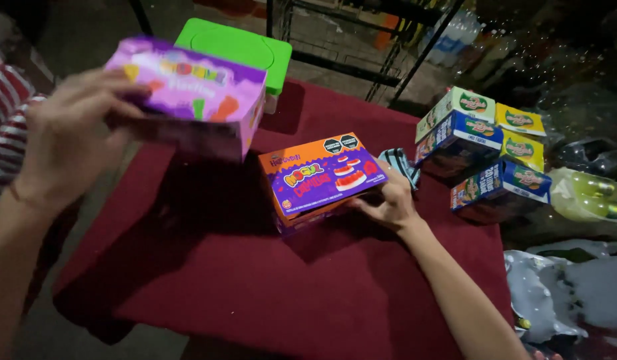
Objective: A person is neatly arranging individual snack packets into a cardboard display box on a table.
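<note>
- Purple carton [188,97], blurred and with coloured shapes printed on it, is held up in the air at upper left by the left hand [68,143]; the fingers are closed over its near end, clear of the table.
- Right hand [388,203] rests on the right end of an orange-and-purple box [322,179]; fingers are curled against its side in a loose grip.
- That box lies flat near the middle of the dark red tablecloth [255,280].
- Striped fabric item [402,165] lies just beyond the right hand.
- Green lid [242,50] sits behind the raised carton, at the far edge of the table.
- Stack of blue, green and yellow boxes [485,150] stands at the right edge, well apart from both hands.
- Plastic bags [575,287] lie to the right of the table.
</note>
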